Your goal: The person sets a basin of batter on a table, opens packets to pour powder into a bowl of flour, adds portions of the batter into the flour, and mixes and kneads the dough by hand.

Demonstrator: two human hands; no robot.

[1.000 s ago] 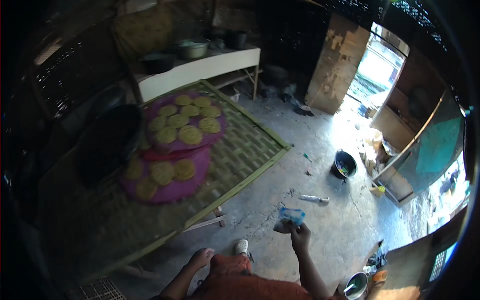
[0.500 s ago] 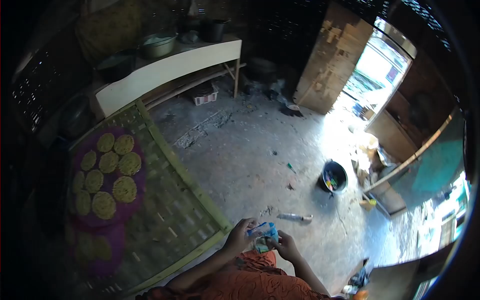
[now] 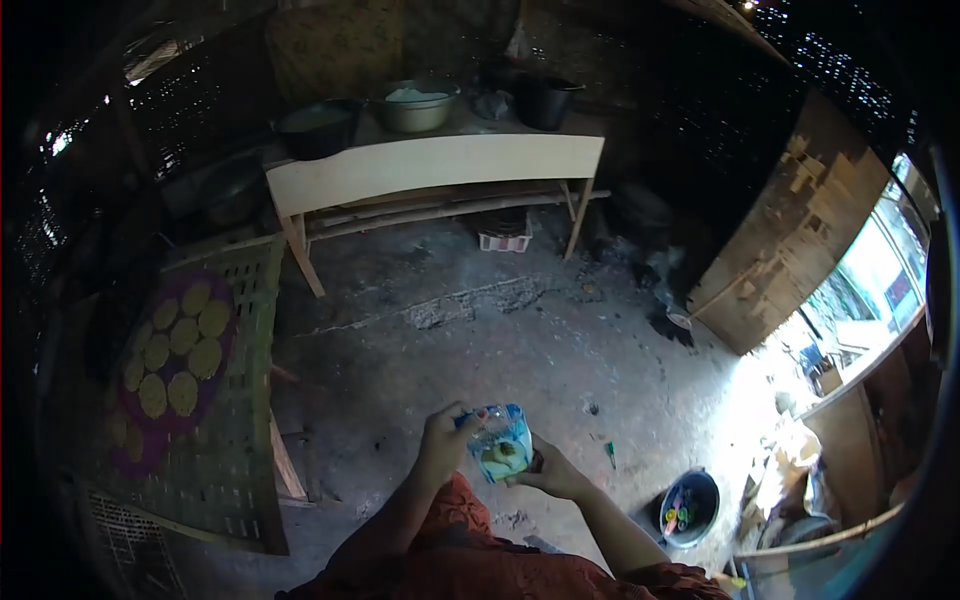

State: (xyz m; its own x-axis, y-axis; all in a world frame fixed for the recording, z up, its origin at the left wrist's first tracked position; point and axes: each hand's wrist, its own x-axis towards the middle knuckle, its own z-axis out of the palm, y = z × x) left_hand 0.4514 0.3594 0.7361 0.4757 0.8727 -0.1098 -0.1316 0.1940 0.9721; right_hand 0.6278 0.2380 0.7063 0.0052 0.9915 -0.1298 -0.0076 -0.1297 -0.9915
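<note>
Between my two hands, in front of my body, is a blue and white printed plastic packet with a greenish patch on its lower part. My left hand grips its upper left edge, with the fingers bent round it. On the packet's lower right side, my right hand holds it with the thumb and fingers closed on the edge. What the packet contains cannot be made out.
Round yellowish flat pieces lie on a purple cloth on a woven bamboo platform at left. Ahead, a table bears basins. A dark bucket with colourful items stands on the floor at right, near a green-handled tool.
My view has swung to the right-hand tilt of the room levelling out, with the table now more central. The packet has been raised and turned, showing a broader face; both hands still hold it.
</note>
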